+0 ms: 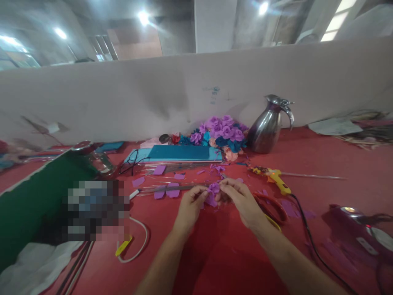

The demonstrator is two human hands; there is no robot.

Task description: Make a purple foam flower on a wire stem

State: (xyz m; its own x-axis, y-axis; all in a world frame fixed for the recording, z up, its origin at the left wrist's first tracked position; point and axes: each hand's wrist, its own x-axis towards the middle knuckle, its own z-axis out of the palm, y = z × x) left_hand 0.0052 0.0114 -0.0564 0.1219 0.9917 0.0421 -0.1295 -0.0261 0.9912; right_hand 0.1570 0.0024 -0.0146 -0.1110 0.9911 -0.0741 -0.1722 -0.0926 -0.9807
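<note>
A small purple paper flower (214, 189) is held above the red table in front of me, between both hands. My left hand (194, 199) pinches it from the left, thumb against the fingers. On the other side my right hand (238, 197) has its fingertips closed on the petals; part of its grip is hidden. Loose purple paper petals (173, 190) lie left of my left hand, over thin wires (190, 187). Just right of my right hand rest scissors (278, 211) with red and yellow handles, partly covered by my wrist.
A yellow glue gun (278, 182) with a black cord lies to the right. Behind are blue paper sheets (179, 152), a bunch of paper flowers (225, 130) and a metal jug (266, 129). Eyeglasses (132, 163) lie left; a dark purple device (362, 229) sits far right.
</note>
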